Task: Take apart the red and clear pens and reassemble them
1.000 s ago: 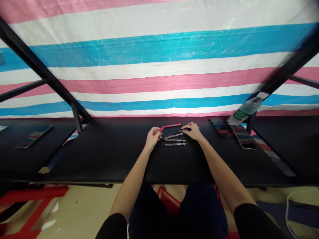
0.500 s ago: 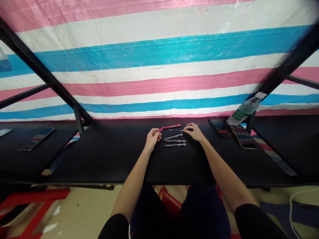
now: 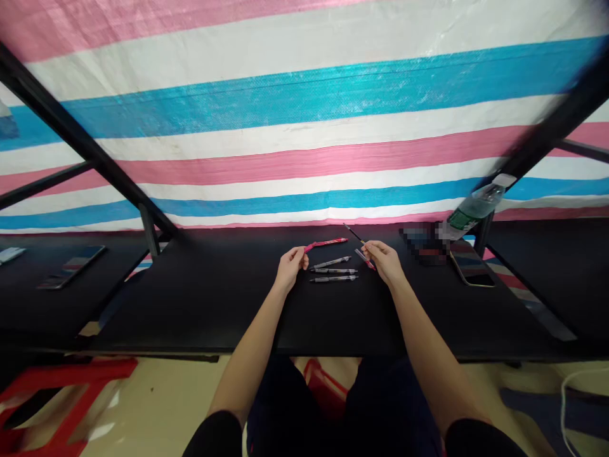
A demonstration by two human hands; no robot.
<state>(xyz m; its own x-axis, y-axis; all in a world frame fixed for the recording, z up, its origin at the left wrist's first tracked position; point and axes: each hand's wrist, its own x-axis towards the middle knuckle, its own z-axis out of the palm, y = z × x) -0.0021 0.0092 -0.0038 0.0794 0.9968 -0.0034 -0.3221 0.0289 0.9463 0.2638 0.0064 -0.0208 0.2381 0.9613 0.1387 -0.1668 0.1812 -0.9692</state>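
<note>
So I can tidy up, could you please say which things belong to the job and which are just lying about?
Likely in the job: pink piece, thin dark rod, red pen, clear pink-tipped tube, three clear pens.
Probably lying about: bottle, two phones.

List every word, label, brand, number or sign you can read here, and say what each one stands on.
Readable text: none, so there is nothing to quote.
Green bottle label: pale marks, too small and blurred to read.
Three clear-and-dark pens: too small to tell any print.
Red pen: likewise too small.
Phone beside the bottle: no legible text.
Pixelated patch: nothing legible.
</note>
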